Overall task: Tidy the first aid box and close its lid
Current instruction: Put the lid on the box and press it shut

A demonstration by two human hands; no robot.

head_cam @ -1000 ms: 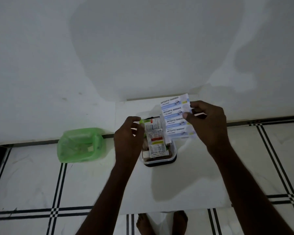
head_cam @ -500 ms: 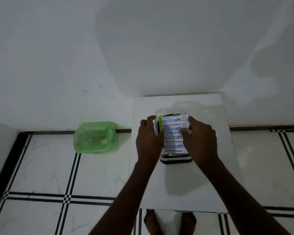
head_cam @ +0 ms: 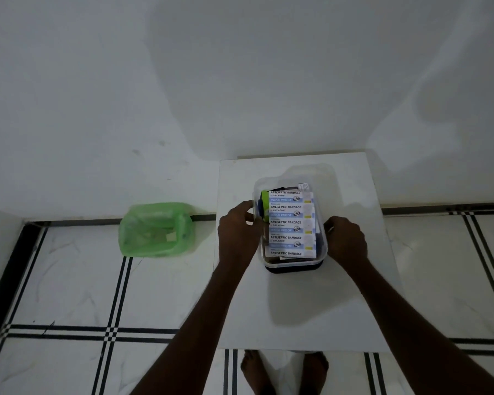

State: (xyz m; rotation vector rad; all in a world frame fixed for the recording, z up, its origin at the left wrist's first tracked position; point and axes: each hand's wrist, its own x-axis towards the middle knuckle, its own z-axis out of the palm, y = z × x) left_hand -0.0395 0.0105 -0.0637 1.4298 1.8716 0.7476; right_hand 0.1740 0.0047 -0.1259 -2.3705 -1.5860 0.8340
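Observation:
The first aid box (head_cam: 294, 263), clear plastic over a dark base, stands on a small white table (head_cam: 297, 309). Inside it, on top of the other packets, lies a strip of antiseptic bandages (head_cam: 291, 223) with blue and white labels. A green packet edge (head_cam: 265, 197) shows at the box's far left corner. My left hand (head_cam: 238, 232) curls against the box's left wall. My right hand (head_cam: 345, 239) curls against its right wall. A clear lid (head_cam: 311, 172) seems to lie open behind the box, faint against the table.
A bin lined with a green bag (head_cam: 156, 230) sits on the tiled floor left of the table, against the white wall. My bare feet (head_cam: 283, 372) stand at the table's near edge.
My right hand brought the bandage strip down from above the box and laid it inside. Both hands then moved off the strip to the box's two sides.

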